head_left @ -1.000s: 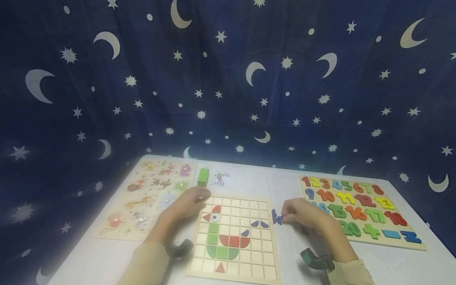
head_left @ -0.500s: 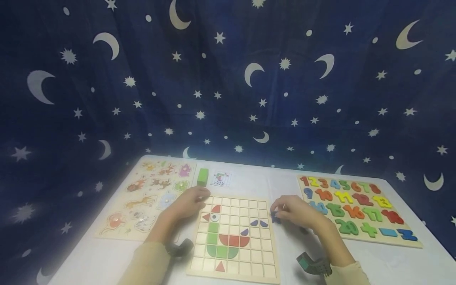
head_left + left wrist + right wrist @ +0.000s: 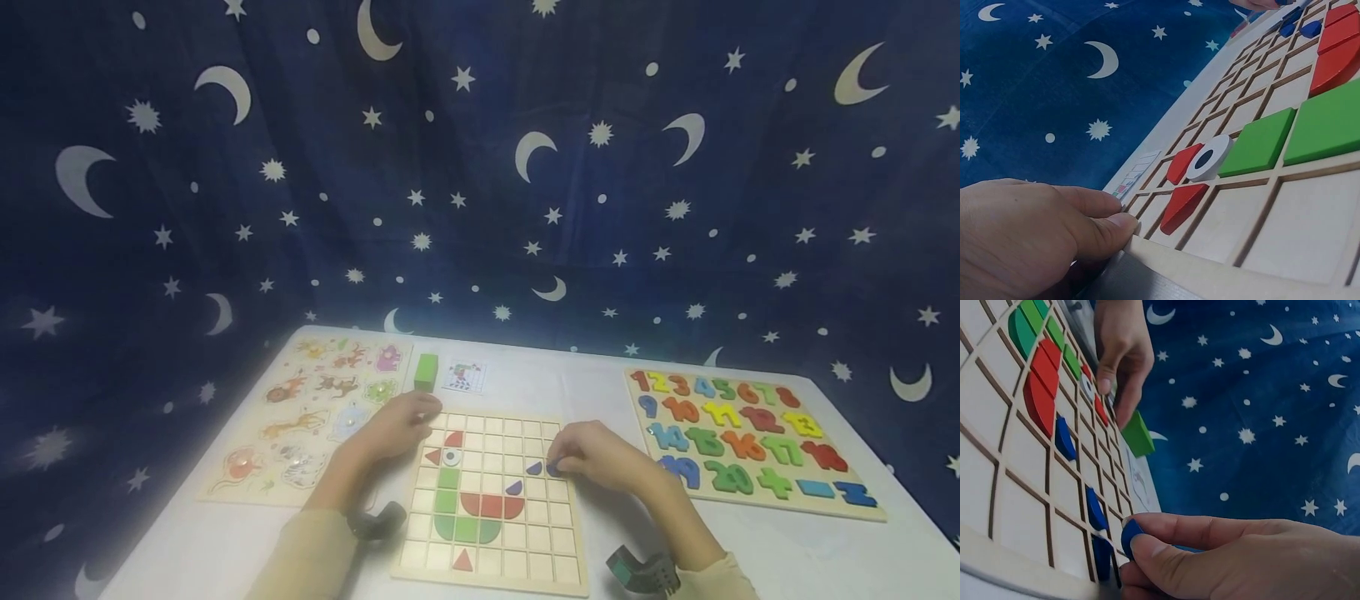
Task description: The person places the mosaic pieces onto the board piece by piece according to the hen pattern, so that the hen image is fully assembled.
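Note:
A wooden grid board (image 3: 540,568) lies on the table, bearing red, green, white and blue flat pieces. My left hand (image 3: 393,429) holds the board's far left corner; in the left wrist view the thumb (image 3: 1119,226) rests against its edge near a red triangle (image 3: 1182,207). Between thumb and index finger, my right hand (image 3: 600,454) pinches a blue half-round piece (image 3: 1130,536) over the board's right side. Below it, in the right wrist view, a blue piece (image 3: 1102,557) sits in a cell beside another blue piece (image 3: 1095,509). A third blue piece (image 3: 1065,440) adjoins the red ones.
Behind the board stand a green block (image 3: 426,372) and a small picture card (image 3: 463,376). An animal peg puzzle (image 3: 247,425) lies to the left, a number puzzle (image 3: 750,492) to the right. A dark starry curtain (image 3: 480,167) hangs behind the table.
My right hand has picked up blue from the table right of the board and moved left over the board's right-hand cells. The left hand has stayed at the corner.

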The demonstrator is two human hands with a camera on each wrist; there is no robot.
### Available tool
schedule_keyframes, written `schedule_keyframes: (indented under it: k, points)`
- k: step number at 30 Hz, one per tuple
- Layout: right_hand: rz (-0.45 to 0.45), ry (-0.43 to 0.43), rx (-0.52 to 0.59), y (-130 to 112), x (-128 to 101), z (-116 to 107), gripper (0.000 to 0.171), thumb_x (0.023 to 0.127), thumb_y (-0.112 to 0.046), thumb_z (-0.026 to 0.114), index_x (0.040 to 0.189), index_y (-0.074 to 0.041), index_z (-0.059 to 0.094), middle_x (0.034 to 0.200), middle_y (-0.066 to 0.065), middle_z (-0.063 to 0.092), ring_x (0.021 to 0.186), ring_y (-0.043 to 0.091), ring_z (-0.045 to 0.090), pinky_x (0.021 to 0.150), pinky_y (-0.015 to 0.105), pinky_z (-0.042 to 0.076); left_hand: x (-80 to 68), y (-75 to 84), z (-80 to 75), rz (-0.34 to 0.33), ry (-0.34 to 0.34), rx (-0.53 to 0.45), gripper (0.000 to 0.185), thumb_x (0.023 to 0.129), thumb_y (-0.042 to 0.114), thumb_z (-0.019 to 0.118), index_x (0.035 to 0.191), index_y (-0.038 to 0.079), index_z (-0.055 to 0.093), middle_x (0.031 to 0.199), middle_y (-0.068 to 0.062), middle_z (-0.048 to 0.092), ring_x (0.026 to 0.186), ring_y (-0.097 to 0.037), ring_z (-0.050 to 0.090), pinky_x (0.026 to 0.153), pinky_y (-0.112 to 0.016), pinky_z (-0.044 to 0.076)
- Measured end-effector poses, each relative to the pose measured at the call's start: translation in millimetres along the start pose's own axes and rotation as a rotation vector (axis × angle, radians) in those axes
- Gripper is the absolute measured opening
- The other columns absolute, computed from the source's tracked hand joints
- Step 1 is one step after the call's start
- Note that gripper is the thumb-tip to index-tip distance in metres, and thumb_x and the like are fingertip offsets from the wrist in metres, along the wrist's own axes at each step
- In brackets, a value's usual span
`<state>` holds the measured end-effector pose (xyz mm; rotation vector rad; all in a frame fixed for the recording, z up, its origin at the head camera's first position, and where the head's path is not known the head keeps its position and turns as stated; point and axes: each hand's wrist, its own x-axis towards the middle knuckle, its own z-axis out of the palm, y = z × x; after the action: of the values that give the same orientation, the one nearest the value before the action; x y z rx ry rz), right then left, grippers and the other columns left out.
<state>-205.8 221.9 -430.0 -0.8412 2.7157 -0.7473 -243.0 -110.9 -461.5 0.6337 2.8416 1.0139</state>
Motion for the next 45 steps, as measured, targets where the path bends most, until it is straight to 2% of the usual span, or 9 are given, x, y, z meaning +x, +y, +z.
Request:
schedule_keyframes:
  k: [4, 8, 12, 17, 28, 38, 45]
  points:
    - [-0.069, -0.005, -0.002, -2.9, 1.1, 3.2, 0.013, 0.083, -0.010, 0.067, 0.085, -0.022, 0.074, 0.086, -0.014, 0.067, 0.086, 0.006, 0.062, 0.084, 0.030, 0.054, -0.3, 1.4, -0.5, -0.011, -0.003, -0.005, 0.039, 0.085, 0.005, 0.061, 0.124, 0.005, 0.060, 0.132, -0.011, 0.058, 0.129, -0.032, 0.048, 0.114, -0.049, 0.033]
    - [-0.093, -0.027, 0.038, -6.2, 2.2, 7.5, 0.011, 0.083, -0.013, 0.067, 0.084, -0.022, 0.073, 0.087, -0.013, 0.068, 0.084, 0.002, 0.061, 0.084, 0.027, 0.054, -0.7, 1.3, -0.6, -0.023, -0.006, -0.013, 0.039, 0.085, 0.005, 0.061, 0.125, 0.006, 0.060, 0.132, -0.010, 0.058, 0.129, -0.032, 0.047, 0.114, -0.049, 0.032]
    - [-0.074, -0.055, 0.068, -8.8, 2.6, 12.5, 0.007, 0.084, -0.015, 0.067, 0.082, -0.022, 0.070, 0.082, -0.014, 0.067, 0.079, 0.000, 0.059, 0.078, 0.024, 0.054, 0.1, 0.0, 0.4, -0.019, -0.004, -0.011, 0.039, 0.085, 0.005, 0.061, 0.125, 0.006, 0.060, 0.132, -0.010, 0.058, 0.129, -0.032, 0.048, 0.114, -0.049, 0.033]
    - [-0.042, -0.084, 0.045, -10.6, 3.4, 16.6, 0.008, 0.083, -0.018, 0.068, 0.077, -0.023, 0.067, 0.076, -0.018, 0.065, 0.073, -0.003, 0.056, 0.074, 0.022, 0.052, 1.5, -1.5, 1.9, -0.008, -0.004, 0.002, 0.040, 0.085, 0.006, 0.061, 0.125, 0.006, 0.060, 0.132, -0.009, 0.058, 0.129, -0.030, 0.048, 0.114, -0.047, 0.033]
    - [-0.079, -0.083, 0.002, -14.3, 6.6, 20.1, 0.004, 0.080, -0.017, 0.071, 0.078, -0.020, 0.069, 0.079, -0.017, 0.064, 0.076, -0.003, 0.056, 0.074, 0.022, 0.053, 1.2, -3.0, 1.8, -0.023, -0.010, 0.007, 0.040, 0.086, 0.007, 0.061, 0.126, 0.008, 0.060, 0.134, -0.008, 0.057, 0.130, -0.030, 0.047, 0.114, -0.047, 0.032]
    - [-0.040, -0.080, -0.028, -17.2, 7.2, 23.2, 0.004, 0.078, -0.017, 0.072, 0.077, -0.020, 0.070, 0.078, -0.018, 0.061, 0.076, -0.002, 0.055, 0.073, 0.021, 0.053, 1.4, -4.0, 2.5, -0.015, -0.006, -0.010, 0.040, 0.086, 0.006, 0.061, 0.126, 0.007, 0.060, 0.133, -0.009, 0.057, 0.129, -0.031, 0.048, 0.114, -0.048, 0.033]
    - [-0.045, -0.078, -0.040, -15.7, 7.5, 24.5, 0.005, 0.078, -0.016, 0.073, 0.077, -0.021, 0.071, 0.077, -0.018, 0.059, 0.075, -0.003, 0.054, 0.072, 0.021, 0.052, 1.2, -5.0, 3.8, -0.018, -0.006, -0.002, 0.040, 0.086, 0.007, 0.061, 0.126, 0.008, 0.060, 0.133, -0.008, 0.057, 0.129, -0.030, 0.048, 0.114, -0.047, 0.033]
